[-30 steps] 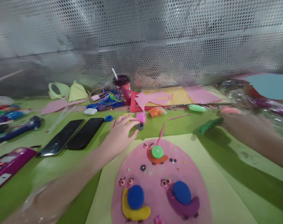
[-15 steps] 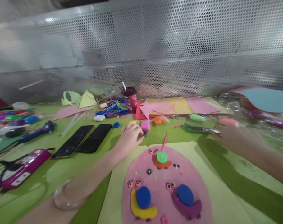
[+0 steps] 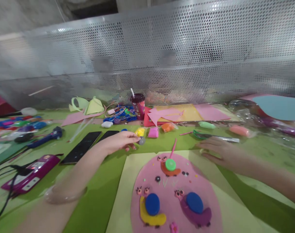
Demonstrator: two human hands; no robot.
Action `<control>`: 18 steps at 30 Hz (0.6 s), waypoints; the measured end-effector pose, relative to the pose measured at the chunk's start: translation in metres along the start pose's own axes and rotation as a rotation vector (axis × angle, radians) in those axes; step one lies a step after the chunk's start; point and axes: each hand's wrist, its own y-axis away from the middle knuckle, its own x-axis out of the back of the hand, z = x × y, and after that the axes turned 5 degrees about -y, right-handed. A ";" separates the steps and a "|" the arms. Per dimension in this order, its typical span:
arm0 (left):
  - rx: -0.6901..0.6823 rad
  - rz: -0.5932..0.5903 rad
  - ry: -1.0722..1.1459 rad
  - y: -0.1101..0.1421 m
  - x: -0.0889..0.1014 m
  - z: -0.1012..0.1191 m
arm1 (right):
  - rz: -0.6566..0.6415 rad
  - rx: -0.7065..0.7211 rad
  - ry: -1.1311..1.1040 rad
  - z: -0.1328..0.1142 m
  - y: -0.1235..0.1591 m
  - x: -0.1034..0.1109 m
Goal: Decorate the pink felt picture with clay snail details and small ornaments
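My left hand (image 3: 120, 142) reaches over the table with thumb and fingers closed at the edge of a small grey round piece (image 3: 141, 140), whose material I cannot make out. Just beyond it lie a yellow lump (image 3: 140, 131) and a pink block of clay (image 3: 153, 132). My right hand (image 3: 217, 151) is held low over the right side of the pale yellow sheet (image 3: 123, 181), fingers apart, close to the green-handled scissors (image 3: 215, 137). Between both hands, a pink oval card (image 3: 173, 200) bears clay snails: a yellow one (image 3: 151, 220), a purple one (image 3: 198, 216) and an orange one (image 3: 170, 171).
Two dark phones (image 3: 81, 147) and a magenta power strip (image 3: 30, 174) with cables lie at left. A lidded cup (image 3: 138, 106) with a straw stands behind, beside coloured paper (image 3: 186, 111). Wrapped clay (image 3: 239, 130) lies right. A perforated metal panel (image 3: 162, 48) closes the back.
My left hand has shifted left with the grey piece. My right hand has come away from the scissors' blades, moving left and nearer to me. The view has moved slightly.
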 end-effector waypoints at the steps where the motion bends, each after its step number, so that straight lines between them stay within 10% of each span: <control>1: 0.020 -0.011 -0.016 -0.001 0.005 -0.004 | -0.067 0.067 0.025 -0.001 0.000 -0.003; 8: 0.130 0.071 -0.110 0.000 0.024 -0.017 | -0.319 0.136 0.040 0.008 0.004 -0.016; 14: 0.072 0.424 -0.464 0.000 0.022 -0.011 | -0.290 0.091 0.060 0.012 0.005 -0.010; 18: -0.064 0.355 -0.571 0.007 0.011 0.005 | -0.186 0.248 0.118 0.002 -0.014 -0.005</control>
